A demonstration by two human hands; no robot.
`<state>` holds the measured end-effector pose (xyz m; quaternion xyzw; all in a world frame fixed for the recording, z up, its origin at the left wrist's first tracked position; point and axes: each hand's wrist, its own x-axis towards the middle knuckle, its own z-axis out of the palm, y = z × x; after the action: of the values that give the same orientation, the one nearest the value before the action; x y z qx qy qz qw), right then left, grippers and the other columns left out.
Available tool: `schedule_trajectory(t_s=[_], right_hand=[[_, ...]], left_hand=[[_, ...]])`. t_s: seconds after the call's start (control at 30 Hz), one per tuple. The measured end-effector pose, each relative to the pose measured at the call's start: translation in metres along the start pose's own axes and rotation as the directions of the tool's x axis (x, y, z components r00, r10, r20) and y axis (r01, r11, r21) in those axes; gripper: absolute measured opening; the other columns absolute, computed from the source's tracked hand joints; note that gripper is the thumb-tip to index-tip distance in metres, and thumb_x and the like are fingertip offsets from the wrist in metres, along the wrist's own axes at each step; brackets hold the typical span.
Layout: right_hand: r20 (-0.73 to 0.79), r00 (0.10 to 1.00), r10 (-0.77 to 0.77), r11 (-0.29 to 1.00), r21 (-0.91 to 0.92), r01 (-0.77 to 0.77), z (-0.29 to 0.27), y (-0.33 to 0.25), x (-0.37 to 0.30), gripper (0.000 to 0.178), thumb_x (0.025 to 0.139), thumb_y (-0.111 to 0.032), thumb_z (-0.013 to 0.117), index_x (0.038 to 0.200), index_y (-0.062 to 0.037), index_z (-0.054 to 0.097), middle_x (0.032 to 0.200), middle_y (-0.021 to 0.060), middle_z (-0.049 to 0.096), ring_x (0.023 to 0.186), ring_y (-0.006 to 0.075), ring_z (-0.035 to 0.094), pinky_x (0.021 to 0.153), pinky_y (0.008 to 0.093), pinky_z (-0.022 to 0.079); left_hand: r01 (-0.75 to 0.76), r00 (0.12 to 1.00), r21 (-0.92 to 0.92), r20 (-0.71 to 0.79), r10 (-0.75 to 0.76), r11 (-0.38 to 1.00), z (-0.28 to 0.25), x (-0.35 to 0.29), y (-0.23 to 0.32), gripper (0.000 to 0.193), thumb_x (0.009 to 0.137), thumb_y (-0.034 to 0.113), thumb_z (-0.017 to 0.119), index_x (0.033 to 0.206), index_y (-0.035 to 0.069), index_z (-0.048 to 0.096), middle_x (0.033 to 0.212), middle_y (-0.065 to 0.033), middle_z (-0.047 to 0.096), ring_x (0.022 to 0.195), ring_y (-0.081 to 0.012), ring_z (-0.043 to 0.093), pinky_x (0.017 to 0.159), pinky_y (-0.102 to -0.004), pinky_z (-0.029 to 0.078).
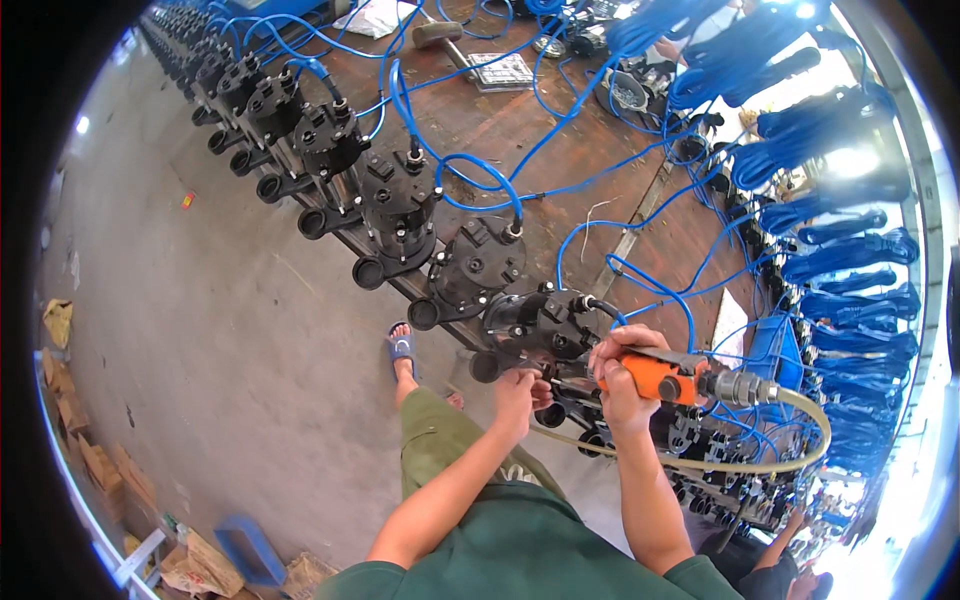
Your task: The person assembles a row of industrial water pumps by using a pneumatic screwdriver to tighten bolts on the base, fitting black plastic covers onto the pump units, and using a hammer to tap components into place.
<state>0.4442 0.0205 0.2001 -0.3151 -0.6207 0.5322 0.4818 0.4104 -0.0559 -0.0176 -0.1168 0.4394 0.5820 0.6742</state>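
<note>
My right hand (622,384) is wrapped round an orange air screwdriver (657,380), with its tip side toward the nearest pump-like unit. A pale air hose (815,410) runs from the metal fitting at the tool's back end and loops below it. My left hand (518,397) is closed with the fingertips pinched together, close to the lower part of that unit; what they hold, if anything, is too small to make out. The black pump-like unit (540,322) stands just beyond both hands, with a round black outlet at its near side and a blue cable on top.
A row of similar black units (400,205) runs along the edge of the brown work table (560,130) toward the far left. Blue cables (575,120) tangle across it, near a mallet (440,36). Coiled blue cables (850,260) hang at right. Another person (775,560) is at lower right.
</note>
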Motion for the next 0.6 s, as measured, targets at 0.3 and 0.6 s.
schedule_trajectory(t_s=[0.3, 0.6], right_hand=[[0.045, 0.997, 0.065, 0.996, 0.055, -0.067, -0.008, 0.005, 0.001, 0.036, 0.083, 0.004, 0.054, 0.119, -0.0006, 0.056, 0.097, 0.0140, 0.066, 0.072, 0.0144, 0.059, 0.065, 0.0271, 0.050], [-0.149, 0.985, -0.086, 0.994, 0.051, 0.095, -0.051, -0.053, -0.029, 0.043, 0.078, 0.006, 0.054, 0.121, 0.0068, 0.057, 0.095, 0.0161, 0.065, 0.062, 0.0141, 0.057, 0.060, 0.0275, 0.050]], left_hand=[[-0.630, 0.691, 0.762, 0.463, 0.554, 0.149, -0.003, -0.003, -0.007, 0.040, 0.082, 0.006, 0.075, 0.119, 0.003, 0.061, 0.090, -0.0152, 0.065, 0.076, -0.0322, 0.066, 0.070, -0.0434, 0.053], [-0.755, 0.515, 0.654, 0.639, 0.572, -0.051, 0.011, -0.008, -0.005, 0.013, 0.086, 0.001, 0.070, 0.099, -0.002, 0.073, 0.091, -0.0158, 0.070, 0.077, -0.0344, 0.069, 0.069, -0.0392, 0.055]])
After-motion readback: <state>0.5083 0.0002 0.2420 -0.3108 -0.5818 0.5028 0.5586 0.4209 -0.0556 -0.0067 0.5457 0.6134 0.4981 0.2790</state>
